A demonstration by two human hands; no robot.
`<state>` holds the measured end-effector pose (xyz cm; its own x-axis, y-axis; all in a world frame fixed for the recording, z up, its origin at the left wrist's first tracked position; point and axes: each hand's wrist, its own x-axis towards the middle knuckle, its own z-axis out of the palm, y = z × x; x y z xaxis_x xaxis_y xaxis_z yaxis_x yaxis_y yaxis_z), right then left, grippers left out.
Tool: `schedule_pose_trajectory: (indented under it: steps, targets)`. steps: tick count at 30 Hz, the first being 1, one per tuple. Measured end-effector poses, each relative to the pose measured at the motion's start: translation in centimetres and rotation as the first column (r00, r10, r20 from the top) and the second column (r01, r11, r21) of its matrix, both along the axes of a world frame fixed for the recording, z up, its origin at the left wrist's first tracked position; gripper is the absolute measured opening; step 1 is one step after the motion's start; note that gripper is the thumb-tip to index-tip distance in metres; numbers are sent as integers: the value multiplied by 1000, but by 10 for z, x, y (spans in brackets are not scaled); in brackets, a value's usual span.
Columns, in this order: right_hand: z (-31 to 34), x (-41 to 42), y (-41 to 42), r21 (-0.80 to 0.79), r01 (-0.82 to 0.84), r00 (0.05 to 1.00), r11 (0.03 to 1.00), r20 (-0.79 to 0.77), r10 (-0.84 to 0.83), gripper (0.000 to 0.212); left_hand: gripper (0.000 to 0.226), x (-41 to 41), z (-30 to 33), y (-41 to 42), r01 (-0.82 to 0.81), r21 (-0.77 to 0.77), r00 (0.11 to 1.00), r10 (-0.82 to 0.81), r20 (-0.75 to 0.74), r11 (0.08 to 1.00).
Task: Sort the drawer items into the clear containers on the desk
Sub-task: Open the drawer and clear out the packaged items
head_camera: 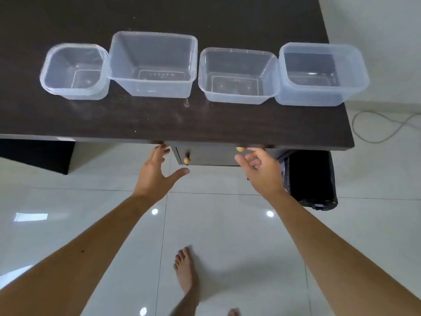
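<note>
Left hand: fingers spread wide, holding nothing, fingertips at the desk's front edge, just left of the drawer. Right hand: loosely open, empty, fingers just beside the drawer's right wooden knob; left knob sits between both hands. Beyond the hands, on the dark wood-grain desk: four clear containers in a row, empty; moulded marks on their bases unreadable. Right of the right hand: black bag. Floor: glossy white tiles, grey cable.
</note>
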<state>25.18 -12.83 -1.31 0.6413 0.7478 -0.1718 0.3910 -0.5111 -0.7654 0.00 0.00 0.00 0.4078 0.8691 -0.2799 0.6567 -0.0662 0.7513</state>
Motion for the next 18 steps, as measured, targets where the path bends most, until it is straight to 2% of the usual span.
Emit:
schedule_pose_trajectory:
  steps: [3, 6, 8, 13, 15, 18]
  targets:
    - [-15, -1, 10, 86, 84, 996, 993, -13, -84, 23, 92, 3, -14, 6, -28, 40, 998, 26, 50, 999]
    - [-24, -3, 15, 150, 134, 991, 979, -34, -131, 45, 93, 7, -23, 9, -47, 49, 995, 43, 86, 998]
    - [-31, -1, 17, 177, 153, 988, 972, -37, -149, 51, 89, 8, -32, 14, -64, 82, 991, 53, 123, 995]
    - [-43, 0, 24, 268, 156, 985, 951, 35, -171, 32, 64, 16, -49, 18, -147, 132, 963, 112, 244, 980]
    - [-43, -2, 24, 297, 148, 982, 943, 66, -175, 31, 60, 20, -51, 14, -184, 128, 942, 137, 307, 975]
    - [-42, -6, 17, 281, 108, 978, 954, 145, -153, 30, 57, 21, -52, 12, -213, 117, 931, 165, 326, 970]
